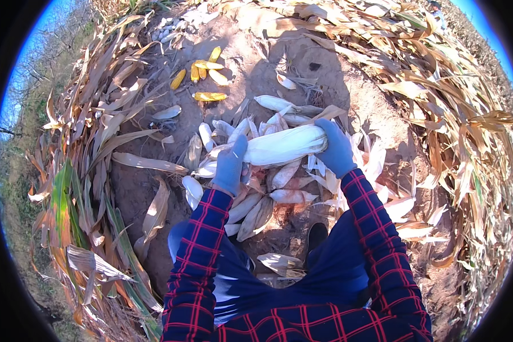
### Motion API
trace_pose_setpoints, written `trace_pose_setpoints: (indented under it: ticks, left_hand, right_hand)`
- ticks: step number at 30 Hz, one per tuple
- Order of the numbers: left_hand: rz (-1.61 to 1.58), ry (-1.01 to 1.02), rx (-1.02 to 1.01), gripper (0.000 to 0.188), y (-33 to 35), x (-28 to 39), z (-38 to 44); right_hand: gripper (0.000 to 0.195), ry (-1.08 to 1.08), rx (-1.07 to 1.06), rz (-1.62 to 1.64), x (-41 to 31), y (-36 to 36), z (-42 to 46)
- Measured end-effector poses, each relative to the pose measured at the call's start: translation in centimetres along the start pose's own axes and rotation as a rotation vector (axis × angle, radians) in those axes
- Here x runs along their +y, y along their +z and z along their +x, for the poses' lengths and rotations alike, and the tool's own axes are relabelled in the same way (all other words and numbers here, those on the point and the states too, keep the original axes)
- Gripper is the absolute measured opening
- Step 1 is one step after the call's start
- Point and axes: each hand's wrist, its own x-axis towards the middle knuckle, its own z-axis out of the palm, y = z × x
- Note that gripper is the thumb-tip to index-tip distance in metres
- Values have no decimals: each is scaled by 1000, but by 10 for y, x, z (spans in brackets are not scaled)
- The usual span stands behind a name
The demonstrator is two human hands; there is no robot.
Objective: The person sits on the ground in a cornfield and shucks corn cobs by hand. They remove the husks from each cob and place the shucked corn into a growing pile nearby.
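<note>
A large ear of corn in its pale husk (284,145) is held level above a heap of other ears. My left hand (231,166), in a grey-blue glove, grips its left end. At the other end, my right hand (337,147), gloved alike, closes around the husk. Below lie several unhusked ears (293,196) on the dirt, partly hidden by my hands and the held ear. Farther ahead, several bare yellow cobs (209,65) rest in a loose group, with one more yellow cob (210,96) lying nearer.
Stripped husks (374,160) are strewn to the right of the heap. Dry corn stalks and leaves (444,85) bank up on the right, and more stalks (89,171) line the left. My shoe (317,235) stands close to the heap. A person (437,15) shows at the far upper right.
</note>
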Motion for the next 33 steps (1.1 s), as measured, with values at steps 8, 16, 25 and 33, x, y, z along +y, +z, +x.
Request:
trace_pose_setpoints:
  ticks: [8, 16, 25, 33]
  left_hand:
    - [-217, 28, -146, 35, -8, 8, 1]
    - [77, 126, 166, 29, -16, -1, 14]
    - [662, 498, 134, 41, -30, -12, 21]
    - [137, 93, 10, 42, 3, 5, -8]
  right_hand:
    - [55, 166, -216, 368, 5, 33, -24]
    - [62, 244, -387, 198, 0, 26, -14]
    - [59, 591, -657, 753, 11, -22, -2]
    - [54, 702, -303, 631, 23, 9, -4]
